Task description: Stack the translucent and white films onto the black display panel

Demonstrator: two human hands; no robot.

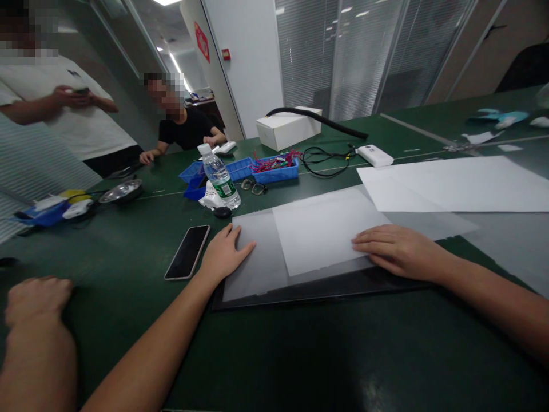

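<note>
My left hand [226, 252] lies with thumb and fingers apart on the left edge of a grey translucent sheet [257, 257]. This sheet rests on a flat black-edged panel [317, 289] on the green table. A white translucent sheet [321, 229] overlaps the grey one, tilted a little. My right hand [394, 249] is laid flat on the right part of the white sheet, fingers stretched out and close together. The lower edges of both sheets sit at a slant to the panel's front edge. Neither hand grasps anything.
A phone [187, 253] lies left of my left hand. Beyond the panel stand a water bottle [219, 177], eyeglasses [254, 186] and a blue tray of wires [275, 169]. White sheets [454, 183] lie at right. Another person's fist [38, 297] rests at left; two people are farther back.
</note>
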